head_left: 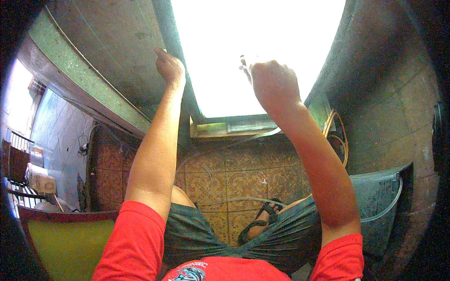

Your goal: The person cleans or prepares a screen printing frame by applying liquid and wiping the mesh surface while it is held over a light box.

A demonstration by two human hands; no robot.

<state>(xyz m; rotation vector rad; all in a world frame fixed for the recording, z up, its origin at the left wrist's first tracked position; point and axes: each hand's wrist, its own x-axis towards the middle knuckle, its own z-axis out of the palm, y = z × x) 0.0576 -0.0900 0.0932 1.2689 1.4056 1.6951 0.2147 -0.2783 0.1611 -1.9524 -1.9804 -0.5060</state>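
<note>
A glaring white panel (220,37), washed out by light, stands in front of me inside a dark frame (175,42). My left hand (169,66) is at the frame's left side, its fingers curled; whatever they hold is hidden. Over the panel, my right hand (277,85) is closed around a small slender thing (243,61) with a dark tip that points left. Glare swallows most of that thing, so its kind cannot be told. Whether the tip touches the panel is also unclear.
Below the panel runs a greenish ledge (234,128). A pale hose (239,200) crosses the patterned tile floor (243,164), and orange tubing (344,136) loops at the right. A blue-grey container (375,196) stands at my right, a green chair (70,243) at my left.
</note>
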